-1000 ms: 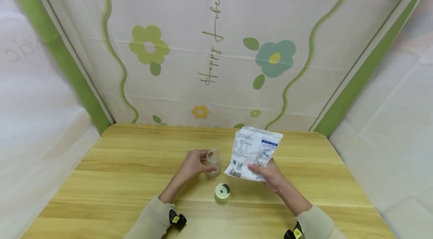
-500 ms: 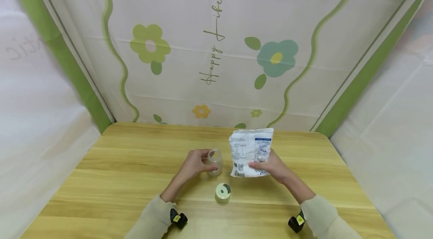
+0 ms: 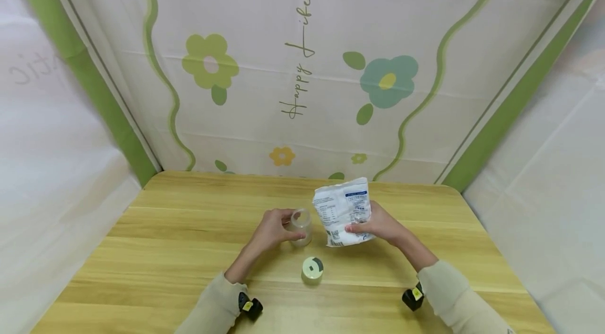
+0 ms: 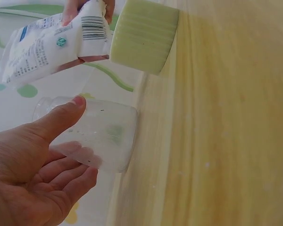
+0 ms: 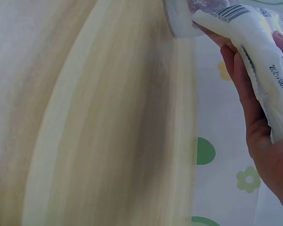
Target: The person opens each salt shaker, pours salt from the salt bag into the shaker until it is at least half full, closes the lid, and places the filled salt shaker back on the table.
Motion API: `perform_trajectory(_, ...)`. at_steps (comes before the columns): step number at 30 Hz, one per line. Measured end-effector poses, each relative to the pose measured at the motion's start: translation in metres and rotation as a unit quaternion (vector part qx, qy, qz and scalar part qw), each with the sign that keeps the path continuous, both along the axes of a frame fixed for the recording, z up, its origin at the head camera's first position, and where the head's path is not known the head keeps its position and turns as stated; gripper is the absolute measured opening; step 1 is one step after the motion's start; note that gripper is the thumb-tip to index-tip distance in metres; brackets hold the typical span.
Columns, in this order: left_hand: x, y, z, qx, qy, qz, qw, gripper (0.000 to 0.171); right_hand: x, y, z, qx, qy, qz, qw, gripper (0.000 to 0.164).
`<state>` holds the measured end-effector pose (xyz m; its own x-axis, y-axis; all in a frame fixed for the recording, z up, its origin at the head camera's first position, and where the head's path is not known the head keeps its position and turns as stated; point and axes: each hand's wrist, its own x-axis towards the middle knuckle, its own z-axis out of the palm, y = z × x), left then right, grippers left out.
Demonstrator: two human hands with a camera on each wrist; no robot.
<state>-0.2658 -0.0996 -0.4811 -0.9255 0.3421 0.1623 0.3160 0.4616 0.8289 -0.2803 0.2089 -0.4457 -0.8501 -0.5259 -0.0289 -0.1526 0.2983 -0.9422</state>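
Observation:
My left hand (image 3: 271,229) holds a clear jar (image 3: 302,223) by its side, thumb on the near side and fingers behind. The jar (image 4: 111,134) stands upright on the table with its mouth uncovered. Just right of it, my right hand (image 3: 383,226) grips a white printed plastic bag (image 3: 342,210), thumb across the front. Raised above the table, the bag (image 5: 269,61) leans with its top to the right and its lower left corner close to the jar. A short pale green cylinder (image 3: 312,271) with a dark patch on top sits in front of the jar.
The wooden table (image 3: 189,250) extends around both hands to a rounded back edge. Behind it hangs a white curtain (image 3: 260,87) with printed flowers, and pale fabric walls close off both sides. Each wrist wears a small black camera (image 3: 250,309).
The right hand has shifted the bag left, nearer the jar, while the bag's tilt has changed. The left hand and jar have stayed in place.

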Motion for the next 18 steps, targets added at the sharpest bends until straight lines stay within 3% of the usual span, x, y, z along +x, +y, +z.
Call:
perform_trajectory(12,0.000,0.000,-0.003,-0.014,0.013,0.006,0.9998,0.061,-0.004,-0.007,0.009,0.055,0.011,0.006,0.998,0.043)
perform_trajectory(18,0.000,0.000,-0.002,-0.011,0.013,0.007,0.9998,0.061,-0.003,-0.012,0.017,0.089,0.035,0.015,0.995,0.047)
